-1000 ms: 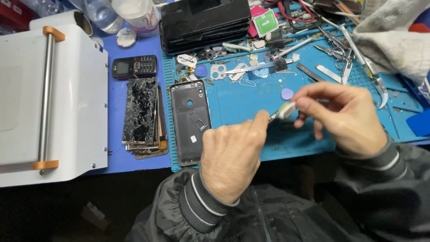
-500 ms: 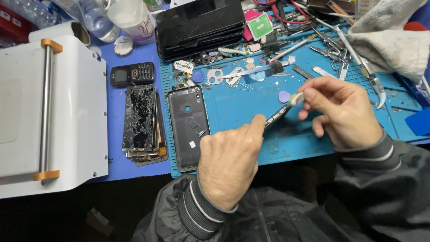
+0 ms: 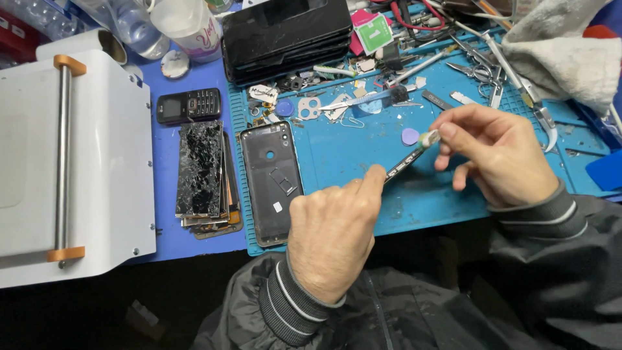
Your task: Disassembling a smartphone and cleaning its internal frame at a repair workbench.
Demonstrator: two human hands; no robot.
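Since half a second ago, both my hands have shifted only slightly, keeping the thin dark strip-shaped part [image 3: 407, 161] stretched between them. My left hand [image 3: 334, 236] is curled closed, pinching the strip's lower end at its fingertips. My right hand [image 3: 499, 155] pinches the upper end (a small pale green tip) between thumb and forefinger, other fingers loosely bent. Just left of my left hand lies an opened black phone back shell [image 3: 271, 181] on the blue work mat [image 3: 363, 149]; beyond it sits a stack of cracked glass screens [image 3: 201, 170].
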